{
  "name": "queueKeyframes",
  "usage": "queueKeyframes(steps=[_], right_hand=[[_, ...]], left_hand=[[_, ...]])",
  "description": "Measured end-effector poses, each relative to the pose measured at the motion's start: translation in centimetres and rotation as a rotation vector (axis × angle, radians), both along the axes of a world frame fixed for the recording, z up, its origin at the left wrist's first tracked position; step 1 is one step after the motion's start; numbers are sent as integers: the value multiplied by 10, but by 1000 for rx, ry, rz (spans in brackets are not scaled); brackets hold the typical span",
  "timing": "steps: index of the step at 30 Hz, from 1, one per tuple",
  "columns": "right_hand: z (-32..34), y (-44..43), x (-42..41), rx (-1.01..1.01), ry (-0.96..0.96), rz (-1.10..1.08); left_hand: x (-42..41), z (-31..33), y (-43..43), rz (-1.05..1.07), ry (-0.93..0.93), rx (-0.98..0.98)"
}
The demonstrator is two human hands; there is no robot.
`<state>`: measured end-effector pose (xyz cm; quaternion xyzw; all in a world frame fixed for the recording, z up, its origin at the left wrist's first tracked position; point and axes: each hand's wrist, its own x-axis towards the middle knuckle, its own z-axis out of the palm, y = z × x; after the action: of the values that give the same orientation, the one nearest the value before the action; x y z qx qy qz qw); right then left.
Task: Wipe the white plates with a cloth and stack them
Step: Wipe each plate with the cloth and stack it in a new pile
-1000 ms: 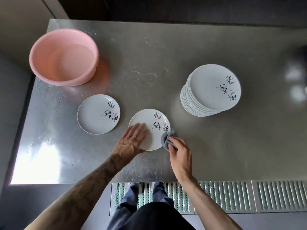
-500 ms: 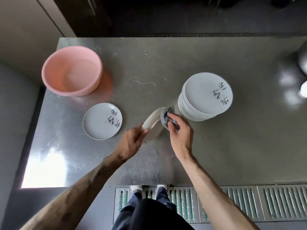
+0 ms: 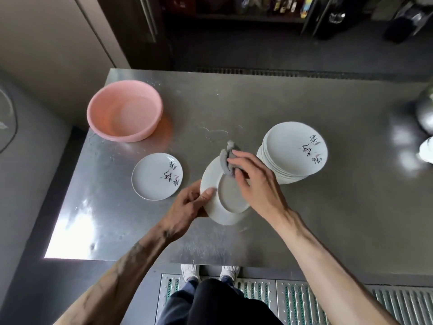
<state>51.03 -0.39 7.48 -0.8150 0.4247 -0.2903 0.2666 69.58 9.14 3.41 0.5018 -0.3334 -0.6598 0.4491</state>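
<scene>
Above the steel table (image 3: 328,219), left hand (image 3: 187,207) gripping tilted white plate (image 3: 225,198) by its rim, underside showing, right hand (image 3: 255,181) pressing grey cloth (image 3: 226,160) against its far edge, plate stack (image 3: 293,152) right, single plate (image 3: 156,175) left, pink basin (image 3: 125,111) far left

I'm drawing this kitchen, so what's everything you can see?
basin: one, pink, far left of the table
table: one, shiny steel, under everything
single plate: one, white with writing, flat near the basin
plate stack: one pile, white, right of the hands
held plate: one, white, tilted, underside showing
cloth: one, grey, on the held plate's far rim
floor grate: one, metal, by the feet
shoes: two, white, on the floor
left hand: grips the held plate's edge
right hand: holds the cloth against that plate
</scene>
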Motion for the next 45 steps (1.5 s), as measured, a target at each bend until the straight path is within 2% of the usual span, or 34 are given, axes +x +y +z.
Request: queueKeyframes(steps=[3, 5, 14, 16, 19, 22, 27, 30, 35, 36, 40, 45], right_hand=[[8, 22, 11, -114, 14, 221], [13, 20, 11, -125, 4, 257], [7, 12, -14, 139, -224, -327], [5, 23, -16, 205, -244, -407], [12, 27, -9, 143, -219, -432], [27, 16, 2, 30, -162, -297], [37, 31, 19, -182, 7, 118], [29, 39, 12, -195, 9, 239], [17, 49, 6, -123, -66, -172], [16, 56, 9, -109, -65, -177], [14, 73, 16, -134, -82, 99], [19, 59, 14, -56, -38, -209]], left_hand=[[1, 11, 2, -7, 5, -3], [1, 15, 5, 0, 20, -12], [2, 30, 13, 185, 193, -32], [1, 31, 14, 221, 230, -24], [-1, 32, 17, 221, 248, -16], [0, 34, 18, 157, 214, -39], [-5, 35, 20, 129, 188, -30], [-7, 35, 23, 136, 204, -52], [-10, 38, 28, 240, 266, -30], [-11, 38, 29, 254, 277, -28], [-7, 35, 33, 229, 289, -37], [-5, 39, 36, 266, 276, -15]])
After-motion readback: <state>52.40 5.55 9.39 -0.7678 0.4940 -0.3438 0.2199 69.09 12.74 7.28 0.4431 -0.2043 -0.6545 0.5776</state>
